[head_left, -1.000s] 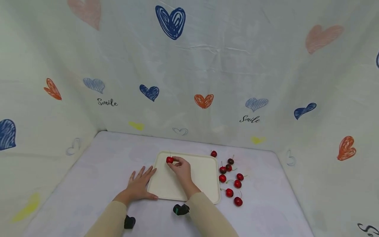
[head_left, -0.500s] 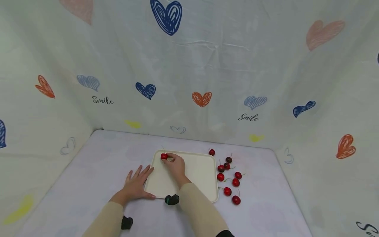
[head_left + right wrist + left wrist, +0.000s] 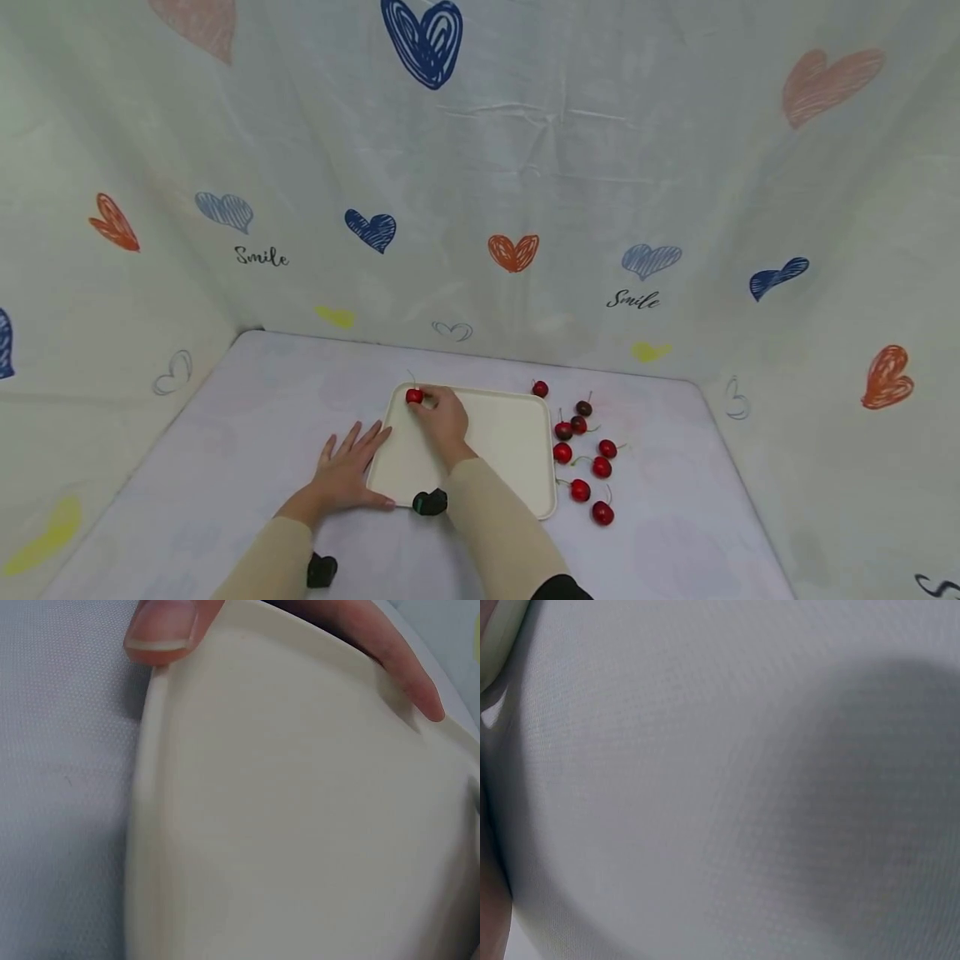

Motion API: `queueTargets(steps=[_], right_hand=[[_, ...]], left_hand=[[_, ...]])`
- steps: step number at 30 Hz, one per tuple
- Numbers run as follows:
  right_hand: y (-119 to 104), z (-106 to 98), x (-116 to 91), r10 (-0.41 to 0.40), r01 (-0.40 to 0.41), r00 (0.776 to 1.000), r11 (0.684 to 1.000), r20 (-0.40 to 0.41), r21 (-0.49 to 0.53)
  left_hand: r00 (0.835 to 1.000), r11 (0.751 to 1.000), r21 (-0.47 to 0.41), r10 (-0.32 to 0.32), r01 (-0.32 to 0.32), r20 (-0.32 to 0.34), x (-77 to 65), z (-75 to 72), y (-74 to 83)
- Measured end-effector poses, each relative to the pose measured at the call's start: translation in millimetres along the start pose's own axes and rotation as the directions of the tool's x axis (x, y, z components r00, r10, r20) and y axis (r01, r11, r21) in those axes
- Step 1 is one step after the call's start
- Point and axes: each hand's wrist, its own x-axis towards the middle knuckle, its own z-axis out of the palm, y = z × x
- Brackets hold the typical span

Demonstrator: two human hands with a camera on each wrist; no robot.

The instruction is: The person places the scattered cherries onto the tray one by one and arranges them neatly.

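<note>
In the head view my right hand [image 3: 444,421] pinches a red cherry [image 3: 414,396] between thumb and fingertips, its thin stem pointing up. The cherry is at the far left corner of a cream rectangular tray [image 3: 498,442]. My left hand [image 3: 341,477] lies with spread fingers at the tray's left side, thumb by the near left corner. The right wrist view shows the left thumb [image 3: 161,634] on the tray's rim and a finger [image 3: 397,660] along another edge. Mostly white cloth [image 3: 667,787] fills the left wrist view.
Several loose cherries [image 3: 602,467] with stems lie on the white tablecloth [image 3: 675,492] right of the tray. One cherry [image 3: 540,389] sits by its far right corner. A white curtain [image 3: 555,167] printed with hearts hangs behind the table.
My right hand has carried the cherry left and slightly back toward the tray's far left corner, slowing in the last half second. The left hand keeps its place at the tray.
</note>
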Motion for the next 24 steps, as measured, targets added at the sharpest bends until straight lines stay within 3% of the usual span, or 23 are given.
queueTargets(steps=[9,24], right_hand=[[-4,6,-4,-0.018,0.019,1.0,0.997,0.012,-0.071],[-10,6,-2,-0.026,0.024,1.0,0.99,-0.017,-0.141]], left_hand=[[1.0,1.0,0.016,-0.005,0.005,0.007,-6.6,-3.8,1.8],[0.999,0.997,0.072,0.018,-0.015,-0.039,-0.6,4.5,-1.3]])
